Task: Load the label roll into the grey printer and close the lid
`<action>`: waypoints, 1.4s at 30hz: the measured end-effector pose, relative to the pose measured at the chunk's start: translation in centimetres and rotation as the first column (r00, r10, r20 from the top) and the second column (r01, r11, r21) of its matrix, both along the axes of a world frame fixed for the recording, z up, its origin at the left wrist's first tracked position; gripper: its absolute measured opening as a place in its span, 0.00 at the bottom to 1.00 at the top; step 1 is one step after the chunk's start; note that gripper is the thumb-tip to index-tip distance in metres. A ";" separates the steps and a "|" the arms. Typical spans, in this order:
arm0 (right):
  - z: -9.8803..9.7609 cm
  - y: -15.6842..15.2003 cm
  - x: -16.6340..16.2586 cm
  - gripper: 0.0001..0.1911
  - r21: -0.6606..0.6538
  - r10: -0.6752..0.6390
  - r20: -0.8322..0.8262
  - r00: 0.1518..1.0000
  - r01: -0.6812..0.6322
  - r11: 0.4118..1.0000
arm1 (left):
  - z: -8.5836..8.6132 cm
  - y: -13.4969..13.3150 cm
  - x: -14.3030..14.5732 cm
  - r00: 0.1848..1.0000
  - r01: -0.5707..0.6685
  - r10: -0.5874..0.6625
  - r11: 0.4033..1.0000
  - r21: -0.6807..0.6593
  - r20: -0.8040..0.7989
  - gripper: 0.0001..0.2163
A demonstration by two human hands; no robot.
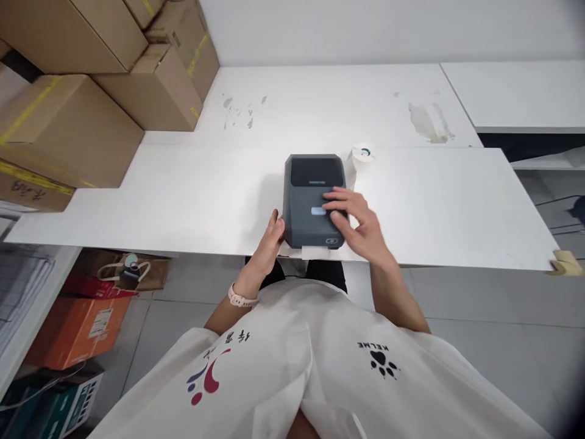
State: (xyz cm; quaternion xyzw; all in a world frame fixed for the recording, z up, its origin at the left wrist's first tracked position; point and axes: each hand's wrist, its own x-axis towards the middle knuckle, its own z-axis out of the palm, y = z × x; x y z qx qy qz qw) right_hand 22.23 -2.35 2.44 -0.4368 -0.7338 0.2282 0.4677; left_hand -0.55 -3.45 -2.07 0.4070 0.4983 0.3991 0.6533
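The dark grey, boxy plastic machine with a glossy black panel on its lid (304,227) sits near the close edge of the table, squarely in front of the person, probably so both hands reach it easily. From here it looks like a label printer. The left hand (267,247) stands edgewise against its left side, apparently to steady it; its fingers are foreshortened, so I cannot tell how close together they are. The right hand (363,227) lies over the right part of the lid, fingers a little apart and not clamped on anything, its tips beside the small pale rectangular window (319,211).

A flat white paper strip (315,252) shows under the machine's near edge. Just behind its right side stands a white paper roll with a dark core (363,153), its loose end trailing toward the machine, perhaps placed there to feed it.

All this rests on the long white smooth-topped table (439,207). Brown cardboard boxes with yellow tape (68,131) are stacked at its left end, seemingly to leave working room.
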 end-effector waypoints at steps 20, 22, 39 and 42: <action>-4.4 -0.6 -1.7 0.19 0.131 -0.143 0.035 0.989 0.137 0.982 | -2.3 -6.0 2.6 0.908 -0.299 0.336 0.938 0.172 -0.250 0.21; -4.6 -0.6 -1.6 0.22 0.179 -0.144 0.068 0.987 0.130 0.975 | -2.1 -6.5 3.1 0.976 -0.142 0.149 0.988 0.057 -0.156 0.22; -5.9 -4.5 -1.3 0.35 -0.021 -0.298 0.003 0.955 0.298 0.954 | 0.0 -4.9 0.3 0.916 -0.344 0.390 0.885 0.313 -0.097 0.22; -5.2 -4.0 -1.3 0.36 -0.052 -0.297 -0.071 0.952 0.293 0.955 | 0.2 -2.9 -0.6 0.884 -0.409 0.461 0.842 0.353 -0.073 0.13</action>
